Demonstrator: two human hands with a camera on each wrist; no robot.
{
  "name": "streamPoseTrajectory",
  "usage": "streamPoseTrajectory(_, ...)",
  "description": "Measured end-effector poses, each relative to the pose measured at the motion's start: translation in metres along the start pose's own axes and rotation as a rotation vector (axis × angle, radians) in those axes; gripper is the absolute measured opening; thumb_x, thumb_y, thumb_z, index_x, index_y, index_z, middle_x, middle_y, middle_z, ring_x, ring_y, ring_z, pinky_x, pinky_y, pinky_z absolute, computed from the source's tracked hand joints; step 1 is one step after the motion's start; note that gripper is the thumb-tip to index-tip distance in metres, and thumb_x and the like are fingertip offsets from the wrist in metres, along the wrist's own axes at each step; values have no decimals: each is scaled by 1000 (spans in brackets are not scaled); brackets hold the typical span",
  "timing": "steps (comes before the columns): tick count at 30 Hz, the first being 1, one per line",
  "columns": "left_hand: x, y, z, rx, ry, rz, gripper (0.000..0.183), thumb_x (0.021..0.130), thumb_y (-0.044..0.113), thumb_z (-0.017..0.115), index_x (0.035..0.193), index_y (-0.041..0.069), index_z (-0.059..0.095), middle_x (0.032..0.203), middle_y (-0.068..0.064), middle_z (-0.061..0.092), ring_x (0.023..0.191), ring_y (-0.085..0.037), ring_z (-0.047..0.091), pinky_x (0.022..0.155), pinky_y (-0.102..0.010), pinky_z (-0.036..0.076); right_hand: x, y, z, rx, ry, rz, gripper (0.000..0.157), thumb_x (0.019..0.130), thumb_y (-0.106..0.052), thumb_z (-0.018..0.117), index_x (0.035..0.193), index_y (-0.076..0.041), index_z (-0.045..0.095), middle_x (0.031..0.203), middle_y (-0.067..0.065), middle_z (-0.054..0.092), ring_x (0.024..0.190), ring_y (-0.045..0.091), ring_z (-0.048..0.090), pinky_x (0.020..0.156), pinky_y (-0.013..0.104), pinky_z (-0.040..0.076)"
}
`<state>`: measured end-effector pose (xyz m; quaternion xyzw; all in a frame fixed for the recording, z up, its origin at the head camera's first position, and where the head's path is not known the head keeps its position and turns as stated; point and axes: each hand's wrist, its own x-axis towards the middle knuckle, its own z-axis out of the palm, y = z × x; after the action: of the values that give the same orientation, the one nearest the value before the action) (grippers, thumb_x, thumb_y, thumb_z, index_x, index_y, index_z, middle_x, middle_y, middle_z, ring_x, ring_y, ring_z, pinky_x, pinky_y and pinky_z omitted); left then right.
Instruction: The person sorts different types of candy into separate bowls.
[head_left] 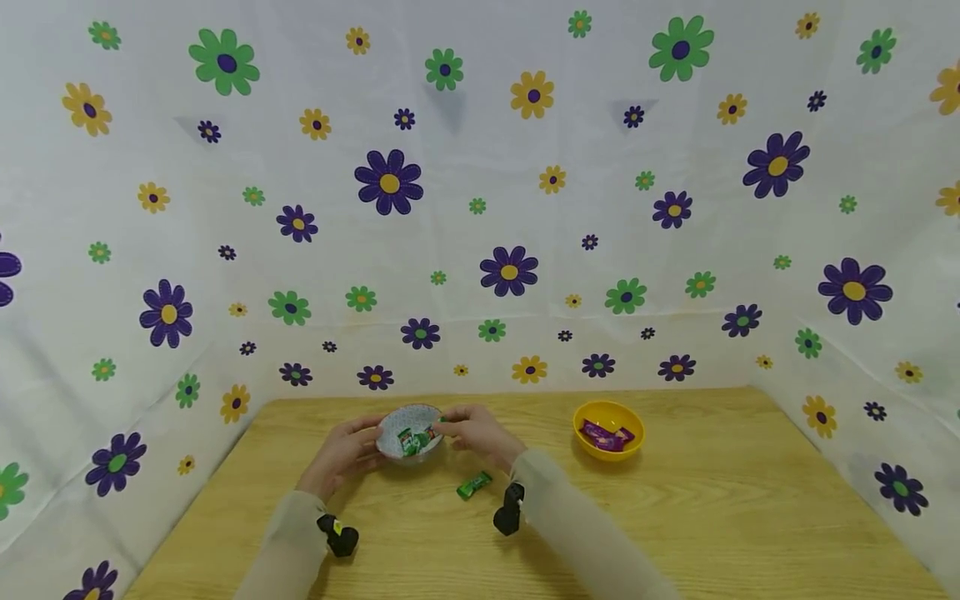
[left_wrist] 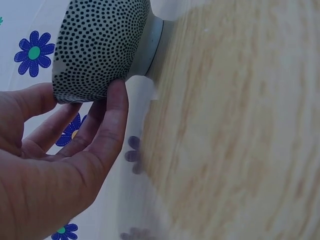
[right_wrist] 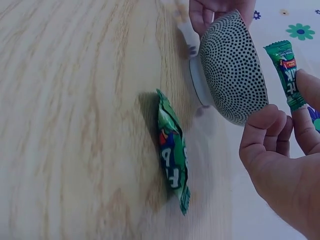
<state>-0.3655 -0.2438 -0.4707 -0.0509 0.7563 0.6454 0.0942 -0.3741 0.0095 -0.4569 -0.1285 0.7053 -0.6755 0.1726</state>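
Note:
A speckled bowl (head_left: 387, 451) stands on the table, with green-wrapped candies (head_left: 411, 443) inside it. My left hand (head_left: 347, 450) holds the bowl from its left side; in the left wrist view the thumb is at the rim and a fingertip is against the dotted outer wall (left_wrist: 97, 45). At the opposite side, my right hand (head_left: 480, 435) pinches a green candy (right_wrist: 284, 70) between thumb and finger by the rim. Its other fingers curl close to the bowl's wall. Another green candy (head_left: 474, 485) lies on the wood in front of the right hand.
To the right on the table (head_left: 720, 492) stands a yellow bowl (head_left: 636, 447) holding purple-wrapped candies (head_left: 602, 437). A white flowered cloth (head_left: 480, 125) hangs behind the table and along both sides. Small black devices (head_left: 342, 540) are strapped at both wrists.

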Motion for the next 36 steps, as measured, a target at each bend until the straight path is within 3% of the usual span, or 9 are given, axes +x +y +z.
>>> streamPoseTrajectory(20,-2,-3,1,-24,-1,24,43,102,18,51,142,3,47,129,-18,58,96,-19,66,86,-38,56,6,7,12,57,58,8,20,97,-20,63,109,-4,64,94,0,57,75,14,44,65,30,43)
streamPoseTrajectory(29,-1,-2,1,-28,10,16,43,102,18,52,143,5,48,129,-18,58,96,-20,66,84,-36,57,1,6,4,9,68,25,26,98,-24,61,116,-6,66,103,2,60,86,20,46,71,33,43)
streamPoseTrajectory(36,1,-2,-1,-21,-7,3,45,103,20,51,145,4,44,128,-16,57,97,-18,65,84,-35,57,0,9,-4,16,26,-1,28,98,-19,60,119,-1,64,96,-1,58,75,15,41,64,31,38)
